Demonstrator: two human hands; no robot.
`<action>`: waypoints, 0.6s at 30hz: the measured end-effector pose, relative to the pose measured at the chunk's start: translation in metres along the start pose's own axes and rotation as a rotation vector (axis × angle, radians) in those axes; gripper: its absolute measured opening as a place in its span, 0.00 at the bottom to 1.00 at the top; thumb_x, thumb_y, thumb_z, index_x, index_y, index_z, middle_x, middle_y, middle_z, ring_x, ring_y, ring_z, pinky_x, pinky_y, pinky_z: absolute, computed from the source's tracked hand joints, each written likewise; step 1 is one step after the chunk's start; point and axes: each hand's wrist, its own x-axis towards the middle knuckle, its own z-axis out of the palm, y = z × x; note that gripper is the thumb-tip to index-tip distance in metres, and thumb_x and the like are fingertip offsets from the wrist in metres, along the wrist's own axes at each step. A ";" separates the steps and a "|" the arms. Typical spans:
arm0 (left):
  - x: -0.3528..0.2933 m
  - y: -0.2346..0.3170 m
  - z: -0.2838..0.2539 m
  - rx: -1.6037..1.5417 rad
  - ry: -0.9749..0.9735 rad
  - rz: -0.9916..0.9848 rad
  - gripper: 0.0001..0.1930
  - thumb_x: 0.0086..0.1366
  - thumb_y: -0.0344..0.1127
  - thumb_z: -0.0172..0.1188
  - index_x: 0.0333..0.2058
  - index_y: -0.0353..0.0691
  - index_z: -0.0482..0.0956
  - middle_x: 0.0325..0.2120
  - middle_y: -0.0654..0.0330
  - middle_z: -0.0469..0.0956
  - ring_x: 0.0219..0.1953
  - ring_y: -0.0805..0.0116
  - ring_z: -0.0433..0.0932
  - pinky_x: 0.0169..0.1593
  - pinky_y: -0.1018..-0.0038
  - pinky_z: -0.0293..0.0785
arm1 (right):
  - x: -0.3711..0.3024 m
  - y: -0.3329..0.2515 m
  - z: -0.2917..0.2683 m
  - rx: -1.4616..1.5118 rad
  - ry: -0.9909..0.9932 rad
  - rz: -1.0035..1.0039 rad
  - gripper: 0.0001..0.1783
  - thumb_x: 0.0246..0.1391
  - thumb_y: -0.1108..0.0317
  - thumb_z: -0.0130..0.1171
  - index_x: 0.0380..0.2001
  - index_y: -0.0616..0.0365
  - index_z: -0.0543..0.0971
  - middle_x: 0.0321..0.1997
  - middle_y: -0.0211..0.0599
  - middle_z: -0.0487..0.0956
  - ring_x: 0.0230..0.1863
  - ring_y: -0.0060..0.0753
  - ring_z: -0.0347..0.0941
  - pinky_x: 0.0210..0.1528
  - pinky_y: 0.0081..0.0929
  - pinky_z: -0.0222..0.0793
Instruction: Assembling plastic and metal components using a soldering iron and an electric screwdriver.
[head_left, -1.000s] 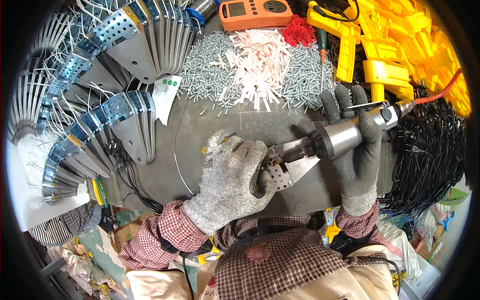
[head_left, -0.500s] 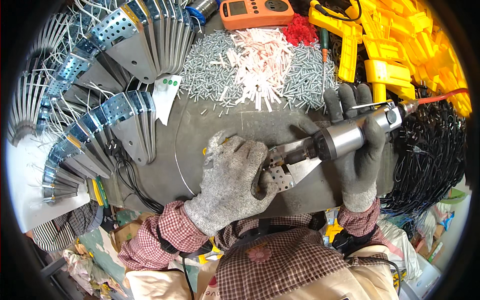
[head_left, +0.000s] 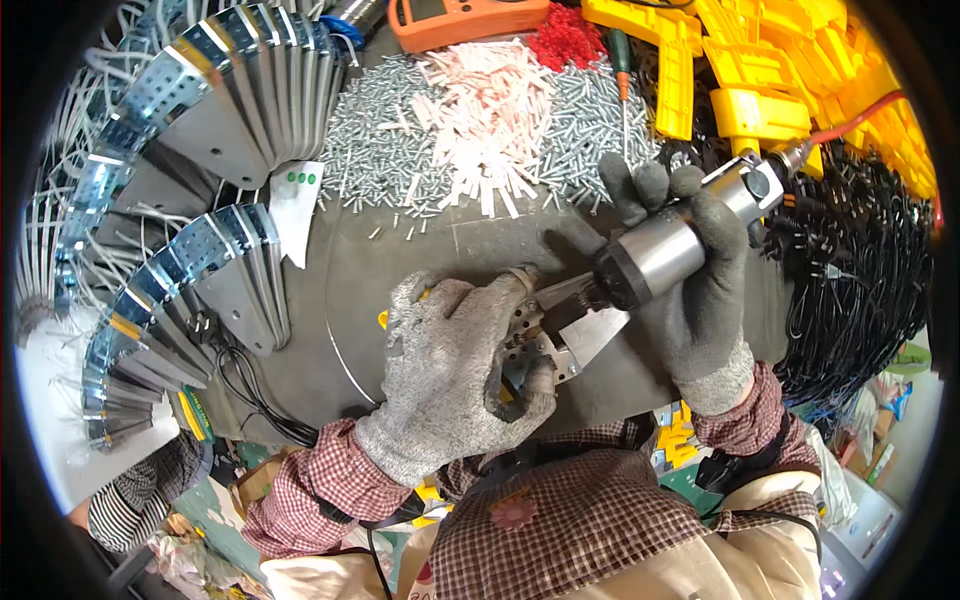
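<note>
Fingers (head_left: 541,385) of the gloved left hand (head_left: 445,360) were clamped on a perforated metal bracket (head_left: 566,360), the thumb bent on its near side, over the middle of the desk (head_left: 400,258). From the right, the dark nose of a silver cylindrical tool (head_left: 655,258) reached in close to the bracket; whether its tip touched the metal could not be told. The right hand (head_left: 705,315), gloved too, had its fingers curled around the tool's barrel, and a red hose (head_left: 850,123) ran off the rear end. Farther back lay pale sleeves (head_left: 485,120) heaped between two piles of loose screws (head_left: 370,140), then red pieces (head_left: 565,38), a screwdriver (head_left: 623,72) and an orange meter (head_left: 465,22). Grey metal plates (head_left: 213,142) stood fanned at the left; yellow plastic parts (head_left: 760,115) and black cables (head_left: 845,275) crowded the right.
</note>
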 end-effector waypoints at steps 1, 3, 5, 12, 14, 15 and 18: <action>0.000 0.000 0.001 0.003 -0.008 0.012 0.30 0.46 0.40 0.68 0.49 0.33 0.77 0.33 0.56 0.78 0.35 0.54 0.75 0.49 0.56 0.67 | -0.001 0.002 -0.002 -0.012 0.002 -0.001 0.16 0.64 0.61 0.59 0.52 0.52 0.73 0.56 0.43 0.78 0.65 0.46 0.69 0.67 0.68 0.63; -0.002 -0.002 0.000 0.015 -0.020 0.032 0.32 0.47 0.42 0.69 0.51 0.33 0.77 0.32 0.57 0.78 0.34 0.54 0.75 0.48 0.56 0.66 | 0.000 0.006 -0.003 -0.036 0.004 -0.007 0.13 0.63 0.61 0.60 0.48 0.50 0.76 0.53 0.41 0.80 0.65 0.45 0.68 0.68 0.69 0.62; -0.002 -0.002 0.002 0.032 -0.025 0.058 0.33 0.47 0.45 0.71 0.51 0.33 0.77 0.32 0.57 0.78 0.33 0.55 0.74 0.47 0.57 0.66 | -0.002 0.011 0.005 -0.156 0.026 -0.035 0.13 0.62 0.60 0.61 0.47 0.50 0.75 0.53 0.41 0.79 0.66 0.45 0.67 0.68 0.69 0.61; -0.025 0.005 -0.013 0.258 -0.175 0.117 0.42 0.50 0.50 0.75 0.59 0.32 0.71 0.55 0.50 0.77 0.55 0.47 0.73 0.65 0.46 0.61 | -0.016 0.000 0.012 0.079 -0.111 -0.125 0.36 0.62 0.57 0.59 0.70 0.50 0.59 0.71 0.52 0.65 0.72 0.52 0.61 0.72 0.60 0.57; -0.084 0.011 -0.009 0.465 -0.079 -0.056 0.42 0.48 0.52 0.77 0.58 0.36 0.72 0.50 0.50 0.78 0.56 0.49 0.74 0.60 0.49 0.67 | -0.010 -0.006 0.009 0.028 -0.257 -0.226 0.36 0.61 0.57 0.59 0.70 0.49 0.60 0.72 0.48 0.65 0.73 0.50 0.60 0.72 0.66 0.50; -0.116 0.005 -0.008 0.522 0.001 -0.155 0.40 0.48 0.51 0.78 0.57 0.38 0.73 0.46 0.50 0.79 0.54 0.50 0.76 0.57 0.51 0.71 | -0.008 -0.007 0.008 0.006 -0.349 -0.273 0.36 0.61 0.57 0.60 0.70 0.49 0.62 0.72 0.45 0.65 0.73 0.48 0.60 0.73 0.69 0.46; -0.127 0.014 -0.039 0.368 -0.262 -0.416 0.34 0.55 0.50 0.74 0.58 0.42 0.74 0.35 0.53 0.78 0.36 0.52 0.80 0.39 0.60 0.78 | -0.010 -0.013 -0.001 0.047 -0.511 -0.325 0.33 0.62 0.57 0.59 0.68 0.48 0.65 0.72 0.38 0.67 0.75 0.44 0.58 0.74 0.78 0.36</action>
